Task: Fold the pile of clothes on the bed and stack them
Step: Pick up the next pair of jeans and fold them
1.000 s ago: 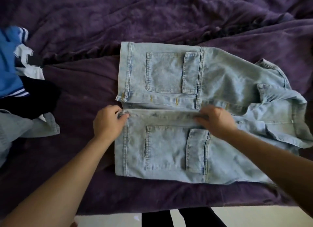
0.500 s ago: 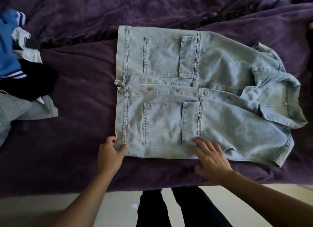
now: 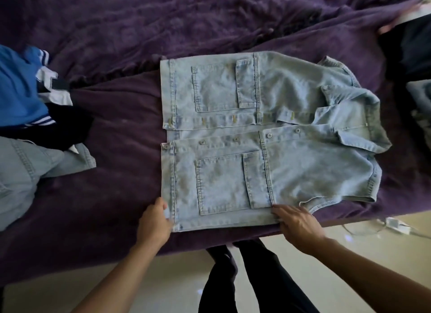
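Note:
A light-blue denim shirt (image 3: 268, 135) lies flat and front-up on the purple bedspread (image 3: 121, 116), collar to the right, its two front panels meeting along the button strip. My left hand (image 3: 154, 221) pinches the shirt's near left corner, thumb on top of the hem. My right hand (image 3: 296, 224) holds the shirt's near side edge below the lower pocket, fingertips curled at the fabric's edge. The unfolded pile (image 3: 28, 116) sits at the left: a blue top, a black piece, a white-and-black piece and a pale denim garment.
The bed's near edge runs just under my hands, with pale floor and my dark-trousered legs (image 3: 233, 277) below it. A white charger and cable (image 3: 396, 225) lie on the floor at right. Dark items (image 3: 412, 51) sit at the bed's far right.
Both hands left the button strip in the shirt's middle and came back to its near edge, where they now take hold. The near front panel lies flat.

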Demonstrator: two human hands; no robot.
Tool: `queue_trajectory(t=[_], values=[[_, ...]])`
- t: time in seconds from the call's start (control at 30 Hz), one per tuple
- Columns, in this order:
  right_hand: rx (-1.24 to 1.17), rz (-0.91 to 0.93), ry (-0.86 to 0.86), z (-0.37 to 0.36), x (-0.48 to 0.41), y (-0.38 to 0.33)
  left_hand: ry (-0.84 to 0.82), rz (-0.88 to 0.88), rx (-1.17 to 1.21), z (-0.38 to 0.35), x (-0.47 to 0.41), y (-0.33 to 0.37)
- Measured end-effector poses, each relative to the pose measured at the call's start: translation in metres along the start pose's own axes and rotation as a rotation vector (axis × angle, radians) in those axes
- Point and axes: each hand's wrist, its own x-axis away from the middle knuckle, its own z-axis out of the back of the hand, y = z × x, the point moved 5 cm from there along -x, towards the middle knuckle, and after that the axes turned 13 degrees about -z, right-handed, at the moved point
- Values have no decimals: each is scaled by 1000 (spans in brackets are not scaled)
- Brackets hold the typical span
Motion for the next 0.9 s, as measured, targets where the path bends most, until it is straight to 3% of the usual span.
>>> queue_trajectory(t=[0.07, 0.13, 0.23, 0.3, 0.37, 0.53, 0.63, 0.8, 0.9], values=[[-5, -7, 62, 8, 2, 14, 78, -199, -249, -5, 0, 21], [26, -50, 143, 21, -1, 42, 118, -476, -305, -21, 0, 51], [202, -104, 78, 29, -9, 90, -78, -686, -387, -66, 0, 86], [299, -80, 15, 25, -17, 108, -227, -649, -477, -97, -6, 93], [314, -16, -12, 15, -26, 107, -238, -593, -504, -115, -13, 93], [54, 147, 18, -2, -35, 80, -15, -521, -293, -98, -15, 79], [-61, 88, 24, 1, -31, 80, 2, -453, -221, -79, -7, 74], [-11, 106, 106, 29, -43, 63, 135, -344, -183, -25, -9, 83], [-196, -50, 67, 71, -73, 78, 219, -284, -234, 20, -21, 79]])
